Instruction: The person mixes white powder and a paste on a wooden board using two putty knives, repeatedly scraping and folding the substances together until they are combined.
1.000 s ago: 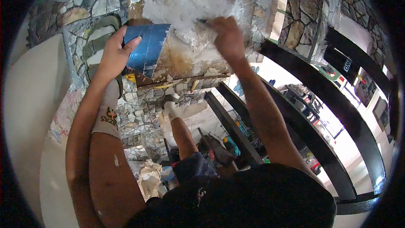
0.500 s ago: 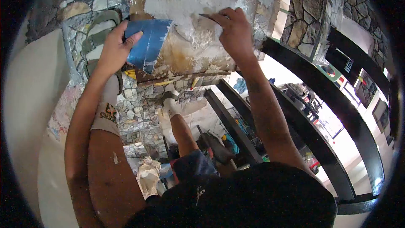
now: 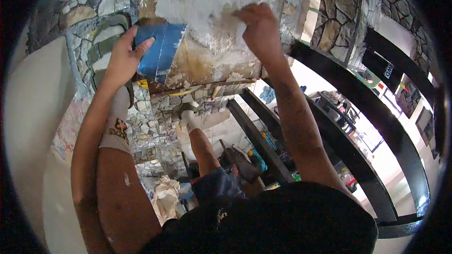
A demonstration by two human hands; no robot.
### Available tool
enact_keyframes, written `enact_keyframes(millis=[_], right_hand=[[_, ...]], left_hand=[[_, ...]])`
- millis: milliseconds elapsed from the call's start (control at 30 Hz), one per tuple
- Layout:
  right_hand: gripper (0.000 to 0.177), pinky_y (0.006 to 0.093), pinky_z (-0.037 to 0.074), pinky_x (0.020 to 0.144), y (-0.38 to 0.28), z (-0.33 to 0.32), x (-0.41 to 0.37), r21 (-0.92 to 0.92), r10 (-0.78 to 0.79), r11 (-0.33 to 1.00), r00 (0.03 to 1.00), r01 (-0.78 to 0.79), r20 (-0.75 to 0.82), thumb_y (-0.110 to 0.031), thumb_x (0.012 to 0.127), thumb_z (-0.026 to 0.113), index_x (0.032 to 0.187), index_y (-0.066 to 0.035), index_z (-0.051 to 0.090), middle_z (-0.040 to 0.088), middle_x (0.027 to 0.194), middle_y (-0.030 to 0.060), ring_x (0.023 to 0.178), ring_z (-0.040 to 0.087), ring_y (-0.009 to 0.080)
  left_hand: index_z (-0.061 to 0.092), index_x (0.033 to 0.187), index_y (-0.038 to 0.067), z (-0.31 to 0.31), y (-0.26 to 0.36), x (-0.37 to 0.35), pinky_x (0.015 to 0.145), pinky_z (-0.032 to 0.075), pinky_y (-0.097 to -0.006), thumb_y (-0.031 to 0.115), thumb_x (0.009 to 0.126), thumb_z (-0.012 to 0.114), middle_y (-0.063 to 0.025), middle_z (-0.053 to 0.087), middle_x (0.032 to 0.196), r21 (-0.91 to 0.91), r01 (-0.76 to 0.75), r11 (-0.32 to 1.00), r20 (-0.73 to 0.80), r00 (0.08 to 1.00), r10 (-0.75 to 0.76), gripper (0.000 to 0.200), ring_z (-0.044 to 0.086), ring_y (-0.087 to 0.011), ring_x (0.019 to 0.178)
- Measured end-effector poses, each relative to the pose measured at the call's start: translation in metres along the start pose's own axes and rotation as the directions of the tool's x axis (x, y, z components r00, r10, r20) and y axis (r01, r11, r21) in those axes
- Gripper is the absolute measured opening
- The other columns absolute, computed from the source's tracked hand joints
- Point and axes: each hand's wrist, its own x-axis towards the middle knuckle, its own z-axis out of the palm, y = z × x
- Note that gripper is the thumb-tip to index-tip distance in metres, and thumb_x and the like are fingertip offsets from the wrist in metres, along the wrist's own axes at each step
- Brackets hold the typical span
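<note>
Fisheye, dark corners | bright glare lower right | hands perhaps motion-blurred

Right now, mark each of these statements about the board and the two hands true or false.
1. The left hand has its grip on the blue corner of the board. True.
2. The right hand hangs at the person's side. False: it is raised to the white paste on the board.
3. The board's top is clean. False: white paste is heaped over its far part.
4. A stone wall shows beyond the board. True.
5. The left wrist is bare. False: a white band wraps it.
</note>
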Motion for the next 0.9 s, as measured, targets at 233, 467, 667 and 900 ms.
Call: enact_keyframes(millis=[233,467,667,900], right_hand=[[0.036,0.0375,0.047,0.076,0.004,0.002,0.003,-0.011,-0.051,0.999,0.998,0.051,0.028,0.006,0.061,0.053,0.091,-0.008,0.067,0.062,0.092,0.0092,0.087,0.054,0.0287],[0.035,0.0379,0.048,0.076,0.009,0.014,0.010,0.020,-0.080,0.997,0.997,0.080,-0.007,0.006,0.061,0.055,0.091,-0.008,0.067,0.061,0.090,0.0100,0.088,0.054,0.0291],[0.042,0.0346,0.049,0.080,-0.003,0.030,-0.012,0.018,-0.040,0.999,0.999,0.040,0.035,0.009,0.061,0.055,0.095,-0.010,0.068,0.059,0.100,0.0085,0.092,0.055,0.0268],[0.043,0.0359,0.049,0.076,-0.008,0.018,-0.001,-0.051,-0.087,0.995,0.993,0.091,0.080,0.009,0.060,0.051,0.095,-0.011,0.067,0.061,0.097,0.0100,0.090,0.055,0.0282]], left_hand=[[0.051,0.113,-0.002,-0.005,0.008,0.001,0.084,0.043,-0.0310,0.026,0.087,0.058,-0.0127,0.061,0.101,0.131,-0.070,0.989,0.020,0.997,0.068,0.039,0.056,-0.0187,0.091],[0.052,0.107,-0.002,-0.008,0.010,0.001,0.074,0.044,-0.0288,0.023,0.086,0.060,-0.0098,0.060,0.088,0.101,-0.120,0.988,-0.013,0.992,0.122,0.034,0.054,-0.0151,0.080],[0.053,0.103,-0.003,-0.003,0.008,0.000,0.070,0.046,-0.0289,0.020,0.085,0.061,-0.0149,0.060,0.080,0.035,-0.251,0.967,-0.071,0.965,0.253,0.031,0.056,-0.0173,0.073],[0.051,0.110,-0.004,-0.009,0.016,-0.001,0.085,0.043,-0.0316,0.024,0.086,0.059,-0.0145,0.060,0.102,0.099,-0.165,0.981,0.004,0.986,0.165,0.037,0.057,-0.0218,0.092]])
